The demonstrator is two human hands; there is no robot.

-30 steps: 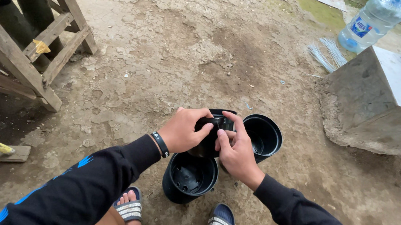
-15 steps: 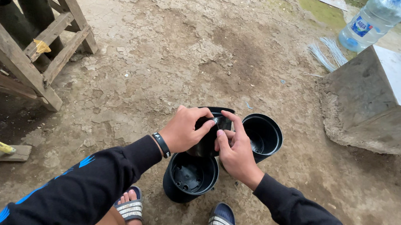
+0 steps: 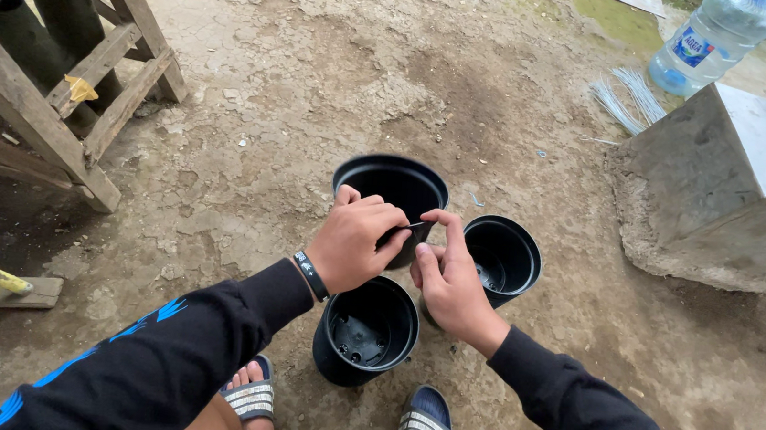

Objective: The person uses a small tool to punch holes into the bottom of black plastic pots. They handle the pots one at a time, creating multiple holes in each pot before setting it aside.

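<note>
Your left hand (image 3: 356,244) and right hand (image 3: 449,280) meet at the near rim of a round black plastic plant pot (image 3: 392,190), matte and empty, standing upright on the cracked dirt just beyond your knuckles. Your left fingers are curled shut and your right thumb and forefinger are pinched narrow on a thin pale wire-like strip (image 3: 413,225) at that rim (it is too small to tell exactly what it is). Just below your left hand sits a second black plastic pot (image 3: 367,332), its holed base visible inside. A third black pot (image 3: 503,258) stands just right of your right hand, touching or nearly touching it.

Well beyond your right hand, up and to the right, a clear plastic water bottle (image 3: 713,41) with a blue-and-white label band stands behind a grey concrete block (image 3: 730,202); a bundle of thin white strips (image 3: 630,91) lies on the ground beside it.
</note>
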